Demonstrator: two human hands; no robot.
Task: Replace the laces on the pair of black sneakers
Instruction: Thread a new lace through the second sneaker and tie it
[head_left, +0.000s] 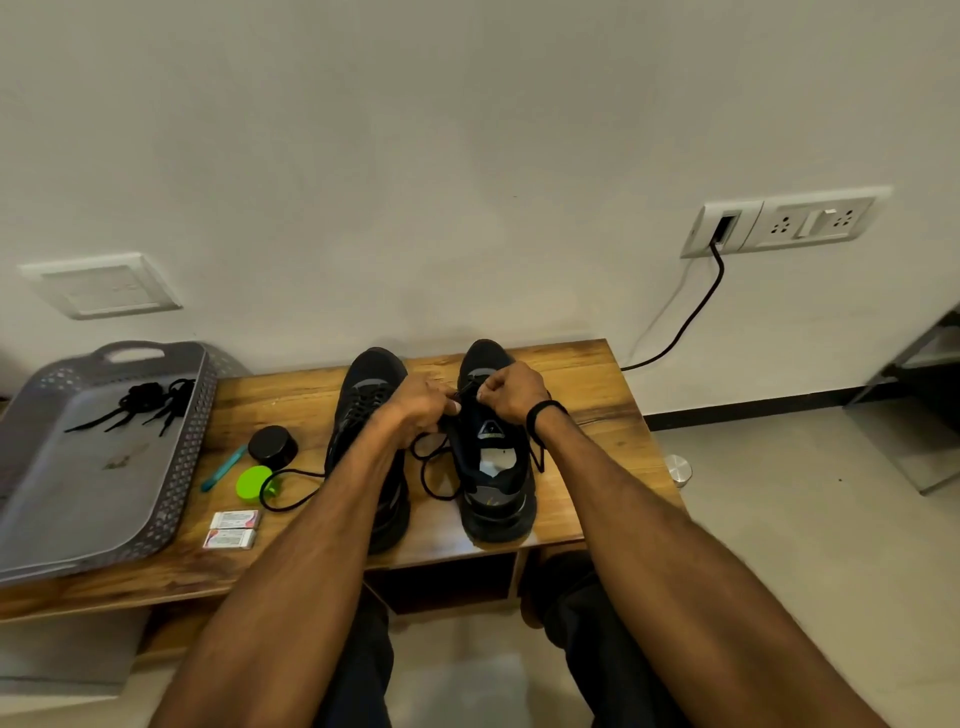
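**Both hands pinching, arms stretched forward**

Both bare forearms reach forward from the bottom of the view and converge toward the centre. The left hand (423, 402) and right hand (511, 392) sit knuckles-up, nearly touching, fingers curled in. Each pinches a black lace (464, 389) between thumb and fingertips. A dark wristband (543, 415) circles the right wrist.

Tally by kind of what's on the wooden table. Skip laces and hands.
Black sneakers: 2
Grey tray: 1
Black round tin: 1
Green round cap: 1
Teal tool: 1
Small white boxes: 2
Total: 8
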